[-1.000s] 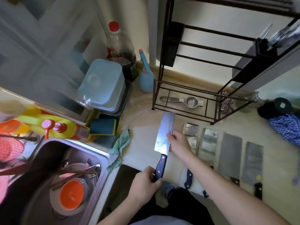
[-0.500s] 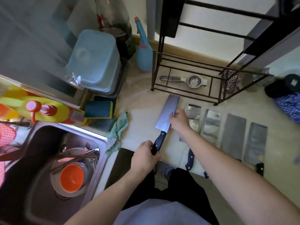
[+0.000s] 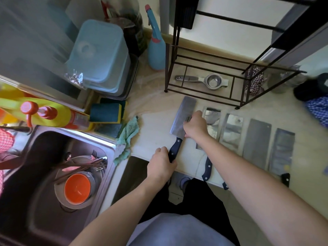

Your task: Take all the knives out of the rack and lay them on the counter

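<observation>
One desk, pale, carrying one dark metal rack at the rear. One steel sink at left, holding one orange bowl. Five cleavers in a row on the desk, in front of the rack. Four lying flat to the right, blades pointing away, handles toward the near edge. Fifth cleaver, leftmost, blade low over or on the desk; contact cannot be told. Left hand with fingers wrapped around its dark handle. Right hand with fingers pressed on the blade's right side. One metal squeezer inside the rack base.
</observation>
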